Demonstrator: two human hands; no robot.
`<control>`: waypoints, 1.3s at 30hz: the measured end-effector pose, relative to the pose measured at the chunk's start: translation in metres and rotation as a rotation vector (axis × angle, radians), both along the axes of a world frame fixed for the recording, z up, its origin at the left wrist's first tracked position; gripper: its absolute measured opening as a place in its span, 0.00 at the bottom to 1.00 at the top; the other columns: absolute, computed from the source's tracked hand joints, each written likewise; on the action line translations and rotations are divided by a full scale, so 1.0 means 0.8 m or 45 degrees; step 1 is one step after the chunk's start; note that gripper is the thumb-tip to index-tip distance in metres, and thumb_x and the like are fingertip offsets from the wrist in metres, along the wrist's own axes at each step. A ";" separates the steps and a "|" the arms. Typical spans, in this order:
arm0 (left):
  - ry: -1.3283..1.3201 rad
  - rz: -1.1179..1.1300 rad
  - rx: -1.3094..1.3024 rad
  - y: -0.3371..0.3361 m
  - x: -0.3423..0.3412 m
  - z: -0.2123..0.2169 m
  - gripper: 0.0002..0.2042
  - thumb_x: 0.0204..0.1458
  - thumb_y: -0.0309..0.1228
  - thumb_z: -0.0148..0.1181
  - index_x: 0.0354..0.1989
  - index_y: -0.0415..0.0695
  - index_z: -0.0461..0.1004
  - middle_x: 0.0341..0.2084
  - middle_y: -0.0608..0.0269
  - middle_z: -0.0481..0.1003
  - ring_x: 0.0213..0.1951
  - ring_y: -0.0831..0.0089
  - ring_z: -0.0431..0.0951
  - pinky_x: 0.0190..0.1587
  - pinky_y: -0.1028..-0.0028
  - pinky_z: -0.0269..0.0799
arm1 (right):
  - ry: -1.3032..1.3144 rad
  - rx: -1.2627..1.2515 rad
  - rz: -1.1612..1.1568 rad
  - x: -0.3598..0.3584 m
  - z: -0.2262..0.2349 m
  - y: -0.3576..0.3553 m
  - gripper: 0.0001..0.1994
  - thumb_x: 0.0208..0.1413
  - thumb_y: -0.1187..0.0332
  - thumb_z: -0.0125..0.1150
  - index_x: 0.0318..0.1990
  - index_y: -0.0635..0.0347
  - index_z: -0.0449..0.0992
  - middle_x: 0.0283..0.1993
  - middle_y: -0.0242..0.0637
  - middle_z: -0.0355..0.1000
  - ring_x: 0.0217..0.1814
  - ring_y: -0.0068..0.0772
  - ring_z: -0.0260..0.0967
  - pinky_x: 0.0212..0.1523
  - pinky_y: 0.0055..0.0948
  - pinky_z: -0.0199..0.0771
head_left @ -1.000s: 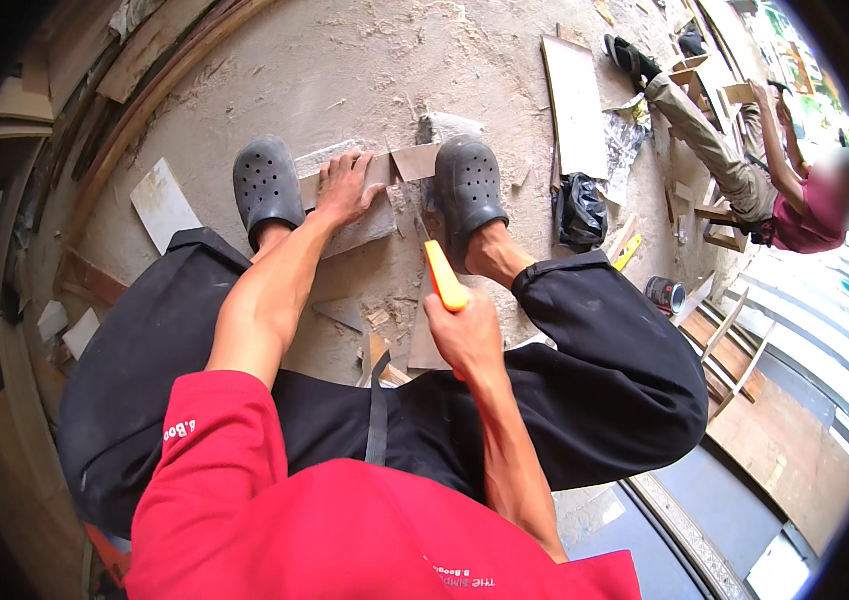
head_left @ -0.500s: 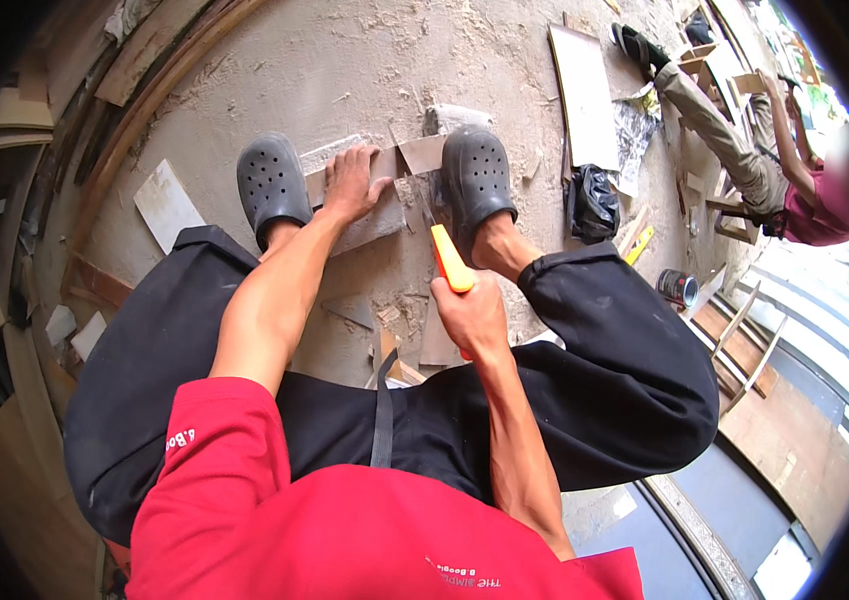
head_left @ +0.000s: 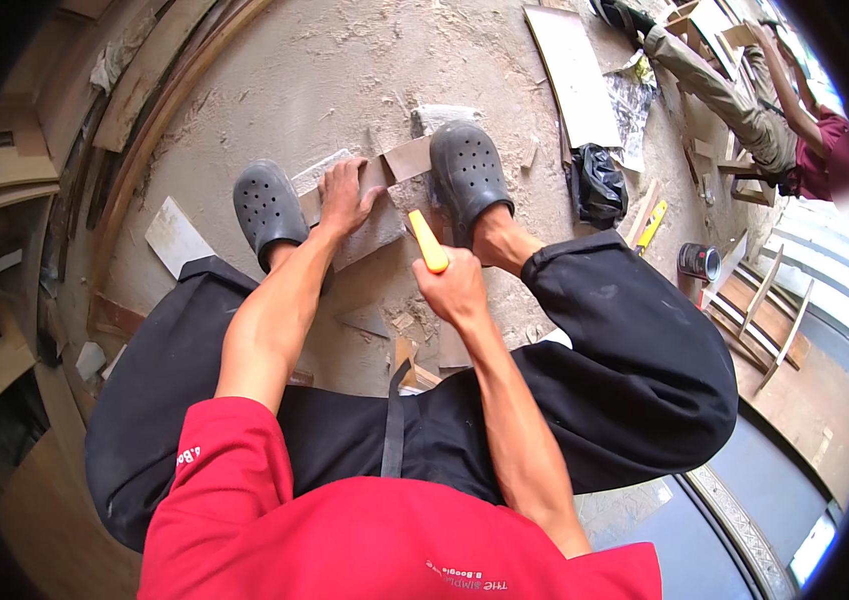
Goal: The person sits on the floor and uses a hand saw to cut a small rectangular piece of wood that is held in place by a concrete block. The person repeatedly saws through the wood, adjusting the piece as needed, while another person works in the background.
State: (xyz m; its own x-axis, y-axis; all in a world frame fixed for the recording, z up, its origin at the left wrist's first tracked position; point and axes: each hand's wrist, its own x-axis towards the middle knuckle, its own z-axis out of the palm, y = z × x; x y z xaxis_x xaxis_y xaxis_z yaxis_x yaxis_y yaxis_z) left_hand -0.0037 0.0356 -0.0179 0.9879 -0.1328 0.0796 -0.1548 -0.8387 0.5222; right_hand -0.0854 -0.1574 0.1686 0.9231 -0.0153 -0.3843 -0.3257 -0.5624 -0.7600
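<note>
Between my feet, a narrow brown wooden board [head_left: 408, 159] lies across a pale, dusty block [head_left: 370, 238]. My left hand [head_left: 348, 198] presses the board down against the block, its fingers bent over it. The black clog [head_left: 467, 175] on my right foot stands beside the board's right end. My right hand [head_left: 453, 288] is wrapped round the yellow-orange handle [head_left: 427, 243] of what looks like a handsaw, pointing toward the board. The blade is seen nearly edge-on and barely shows, so I cannot tell whether it touches the wood.
Offcuts [head_left: 370, 320] and shavings litter the dusty floor. To the right are a white panel [head_left: 573, 80], a black plastic bag [head_left: 600, 188], a yellow-handled tool [head_left: 652, 226] and a tin can [head_left: 698, 262]. Curved wooden pieces [head_left: 5, 175] stack at left. Another person [head_left: 815, 150] sits working at upper right.
My right hand has moved a little away from me and to the left with the handle. The left hand still presses the board. The whole view has shifted slightly.
</note>
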 end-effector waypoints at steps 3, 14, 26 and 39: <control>0.061 0.006 -0.020 -0.005 0.007 0.008 0.30 0.46 0.43 0.68 0.57 0.46 0.65 0.52 0.56 0.67 0.55 0.55 0.64 0.59 0.57 0.55 | -0.070 -0.007 -0.035 -0.022 -0.013 0.003 0.14 0.48 0.64 0.60 0.23 0.69 0.75 0.22 0.58 0.71 0.27 0.59 0.73 0.30 0.47 0.72; -0.024 -0.059 0.037 0.005 0.000 -0.021 0.29 0.47 0.41 0.68 0.57 0.45 0.66 0.52 0.54 0.68 0.57 0.55 0.65 0.60 0.60 0.56 | -0.091 0.013 -0.001 -0.073 -0.005 -0.024 0.12 0.46 0.64 0.62 0.22 0.65 0.75 0.23 0.53 0.73 0.26 0.58 0.73 0.32 0.46 0.74; -0.039 -0.074 0.031 0.006 0.005 -0.007 0.28 0.48 0.40 0.68 0.57 0.45 0.66 0.50 0.54 0.69 0.55 0.54 0.66 0.59 0.59 0.58 | -0.120 0.059 -0.024 -0.093 -0.011 -0.045 0.10 0.45 0.66 0.61 0.22 0.65 0.74 0.22 0.53 0.71 0.24 0.56 0.72 0.29 0.45 0.73; -0.062 -0.093 0.019 -0.001 0.011 -0.014 0.28 0.50 0.43 0.66 0.57 0.44 0.66 0.51 0.54 0.69 0.55 0.54 0.66 0.59 0.59 0.58 | -0.226 -0.009 0.001 -0.081 -0.048 -0.042 0.11 0.44 0.66 0.61 0.22 0.66 0.74 0.22 0.55 0.70 0.24 0.57 0.71 0.29 0.45 0.72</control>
State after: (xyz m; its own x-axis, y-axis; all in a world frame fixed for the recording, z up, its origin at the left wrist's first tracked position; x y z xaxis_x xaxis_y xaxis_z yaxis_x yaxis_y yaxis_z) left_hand 0.0050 0.0351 -0.0292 0.9705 -0.2060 0.1249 -0.2409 -0.8320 0.4998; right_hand -0.1506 -0.1909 0.1300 0.9764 -0.0165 -0.2155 -0.1865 -0.5679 -0.8017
